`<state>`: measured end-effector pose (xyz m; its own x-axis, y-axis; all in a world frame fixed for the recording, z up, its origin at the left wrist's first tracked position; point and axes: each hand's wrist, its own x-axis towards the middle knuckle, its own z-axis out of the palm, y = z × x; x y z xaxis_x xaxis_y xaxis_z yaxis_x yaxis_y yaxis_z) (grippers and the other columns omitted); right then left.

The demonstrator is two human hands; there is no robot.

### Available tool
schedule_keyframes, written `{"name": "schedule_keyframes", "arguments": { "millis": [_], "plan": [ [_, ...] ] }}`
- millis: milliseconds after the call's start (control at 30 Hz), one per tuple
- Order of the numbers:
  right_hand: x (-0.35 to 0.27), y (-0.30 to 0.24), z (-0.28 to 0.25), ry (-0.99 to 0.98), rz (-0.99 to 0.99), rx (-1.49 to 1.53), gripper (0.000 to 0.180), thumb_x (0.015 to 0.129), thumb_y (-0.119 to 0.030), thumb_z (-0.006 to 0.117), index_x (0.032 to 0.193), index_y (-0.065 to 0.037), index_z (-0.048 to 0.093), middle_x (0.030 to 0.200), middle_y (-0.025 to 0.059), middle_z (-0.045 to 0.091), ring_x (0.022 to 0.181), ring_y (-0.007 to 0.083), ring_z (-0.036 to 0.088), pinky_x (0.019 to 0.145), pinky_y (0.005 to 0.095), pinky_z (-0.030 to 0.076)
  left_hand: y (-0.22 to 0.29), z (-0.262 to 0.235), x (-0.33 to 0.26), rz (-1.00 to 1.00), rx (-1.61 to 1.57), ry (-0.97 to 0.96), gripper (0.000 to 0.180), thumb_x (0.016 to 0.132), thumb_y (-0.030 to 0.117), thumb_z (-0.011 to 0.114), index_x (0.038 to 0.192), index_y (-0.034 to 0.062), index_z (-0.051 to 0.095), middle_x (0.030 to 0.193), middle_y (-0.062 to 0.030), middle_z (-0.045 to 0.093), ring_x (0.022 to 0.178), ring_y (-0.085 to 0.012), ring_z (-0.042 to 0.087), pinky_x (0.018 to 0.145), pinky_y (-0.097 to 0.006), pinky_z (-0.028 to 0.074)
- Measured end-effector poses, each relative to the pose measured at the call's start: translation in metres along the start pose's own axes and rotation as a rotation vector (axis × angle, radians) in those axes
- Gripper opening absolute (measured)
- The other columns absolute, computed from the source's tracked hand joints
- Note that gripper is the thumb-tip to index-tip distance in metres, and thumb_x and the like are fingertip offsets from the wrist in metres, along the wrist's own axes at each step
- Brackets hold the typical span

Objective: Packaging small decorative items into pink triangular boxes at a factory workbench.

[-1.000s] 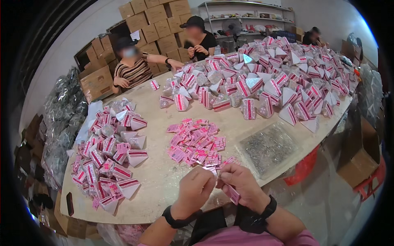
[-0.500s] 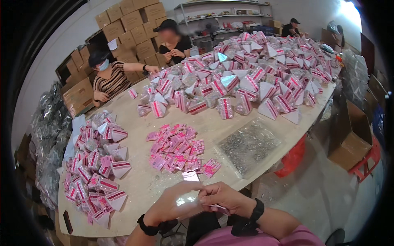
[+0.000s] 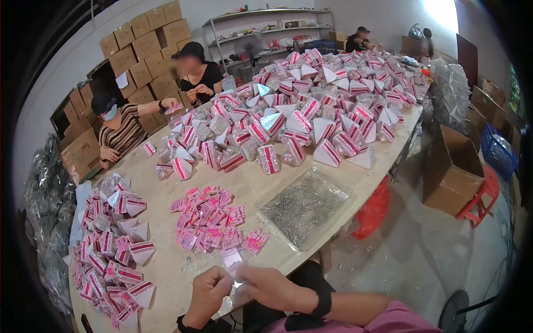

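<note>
My left hand [image 3: 210, 295] is closed in a loose fist above the table's near edge. Close beside it, my right hand [image 3: 273, 287] has its fingers pressed together and is a little blurred. Something clear and shiny, like thin plastic [image 3: 229, 302], glints below and between the hands; which hand grips it is unclear. Just beyond my fingertips lies a pale card [image 3: 230, 258], at the near end of a heap of pink printed cards [image 3: 205, 217]. Right of the heap, a clear shallow tray [image 3: 265, 213] holds many small thin metal pieces.
Clear packs with pink-and-white cards are heaped at left [image 3: 114, 258] and across the far table [image 3: 300, 119]. Two people stand beyond the far left edge; others are farther back. An open carton [image 3: 452, 169] and red stool [image 3: 482, 194] stand on the floor at right.
The view has shifted, so the table appears lower and farther left. My hands have turned, and the shiny plastic has left the back of my left hand. One co-worker's arm now lifts a pink piece.
</note>
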<state>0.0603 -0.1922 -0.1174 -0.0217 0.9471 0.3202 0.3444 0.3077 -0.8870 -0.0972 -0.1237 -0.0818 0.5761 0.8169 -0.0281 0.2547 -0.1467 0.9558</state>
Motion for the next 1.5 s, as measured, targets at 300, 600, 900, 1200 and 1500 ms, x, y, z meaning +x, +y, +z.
{"name": "schedule_keyframes", "arguments": {
  "millis": [300, 600, 900, 1200, 1500],
  "plan": [
    [0.0, -0.007, -0.003, 0.123, -0.262, -0.392, 0.016, 0.076, -0.008, 0.056, 0.091, -0.005, 0.051, 0.076, 0.0115, 0.052, 0.069, 0.0304, 0.056, 0.058, 0.0399, 0.045, -0.002, 0.001, 0.005, -0.079, -0.228, -0.105, 0.017, 0.088, 0.014, 0.055, 0.076, 0.0014, 0.052, 0.061, -0.0035, 0.052, 0.054, -0.0096, 0.046, 0.051, -0.023, 0.037],
    [-0.008, -0.007, -0.039, 0.258, -0.368, -0.267, 0.017, 0.078, -0.005, 0.059, 0.094, 0.0, 0.06, 0.081, 0.0127, 0.061, 0.07, 0.0273, 0.06, 0.062, 0.0348, 0.048, 0.029, 0.002, 0.035, -0.038, -0.154, -0.25, 0.011, 0.083, 0.008, 0.051, 0.074, 0.0021, 0.053, 0.062, -0.0042, 0.054, 0.054, -0.0108, 0.05, 0.052, -0.023, 0.041],
    [-0.049, -0.018, -0.131, 0.416, 0.266, 0.469, 0.015, 0.085, -0.007, 0.057, 0.096, 0.001, 0.063, 0.078, 0.0006, 0.061, 0.068, 0.0052, 0.055, 0.06, 0.0202, 0.044, 0.1, -0.001, 0.16, 0.16, 0.204, -0.114, 0.012, 0.083, 0.012, 0.056, 0.08, 0.0007, 0.056, 0.062, -0.0018, 0.056, 0.05, -0.0083, 0.052, 0.047, -0.022, 0.041],
    [-0.092, 0.047, -0.176, 0.752, 0.311, 0.694, 0.017, 0.083, 0.0, 0.054, 0.096, 0.007, 0.06, 0.062, 0.0044, 0.056, 0.049, 0.007, 0.047, 0.043, 0.0195, 0.037, 0.035, 0.041, 0.332, 0.34, 0.861, -0.037, 0.037, 0.073, 0.03, 0.061, 0.093, -0.0017, 0.06, 0.089, -0.0246, 0.062, 0.087, -0.0392, 0.059, 0.075, -0.044, 0.046],
    [-0.103, 0.058, -0.202, 0.755, 0.599, 0.551, 0.018, 0.084, -0.007, 0.056, 0.097, 0.004, 0.06, 0.059, 0.0014, 0.053, 0.043, 0.0052, 0.043, 0.038, 0.0196, 0.033, 0.031, 0.124, 0.376, 0.179, 0.977, 0.115, 0.062, 0.075, 0.048, 0.058, 0.108, -0.0042, 0.054, 0.103, -0.0274, 0.059, 0.1, -0.0396, 0.057, 0.085, -0.046, 0.045]
  ]
}}
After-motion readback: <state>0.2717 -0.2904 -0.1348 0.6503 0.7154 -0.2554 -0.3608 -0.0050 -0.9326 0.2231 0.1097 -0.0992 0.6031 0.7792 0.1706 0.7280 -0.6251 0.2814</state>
